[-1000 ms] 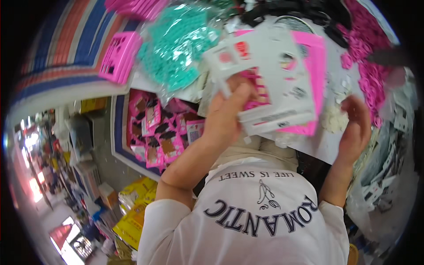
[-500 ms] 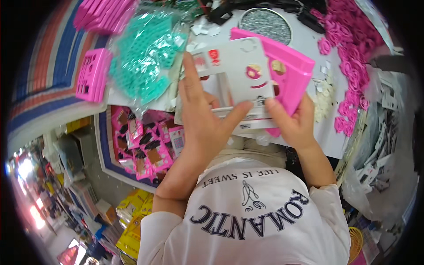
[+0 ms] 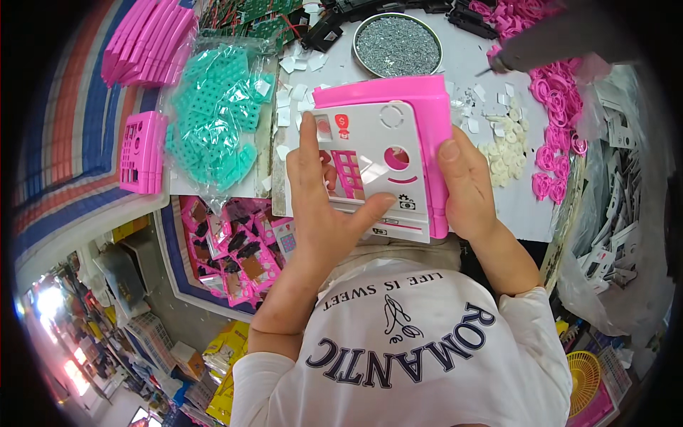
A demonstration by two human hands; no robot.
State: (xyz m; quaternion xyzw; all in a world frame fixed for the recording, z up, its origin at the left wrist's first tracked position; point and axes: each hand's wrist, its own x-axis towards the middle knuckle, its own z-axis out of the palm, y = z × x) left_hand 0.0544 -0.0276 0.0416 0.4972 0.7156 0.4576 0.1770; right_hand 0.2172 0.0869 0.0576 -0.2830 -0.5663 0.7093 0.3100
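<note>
A white faceplate (image 3: 373, 132) with a round hole, a window and small red and black markings lies over a pink plastic housing (image 3: 435, 135). Pink shows through its openings, and the housing sticks out past its top and right edges. My left hand (image 3: 316, 206) grips the faceplate at its left side, the thumb across the lower front and a finger up along the edge. My right hand (image 3: 469, 188) is closed on the right side of the housing, thumb on the face; its other fingers are mostly hidden behind.
A round tin of small screws (image 3: 398, 46) stands beyond my hands. Left are a bag of teal parts (image 3: 217, 107) and pink housings (image 3: 149, 43). On the right lie white pieces (image 3: 505, 153), pink rings (image 3: 551, 114) and a dark screwdriver-like tool (image 3: 562, 46), hanging above the table.
The housing has turned from a slant to nearly square with the faceplate, and the two now line up. My right thumb has left the faceplate for the housing's edge. The dark tool has come into view.
</note>
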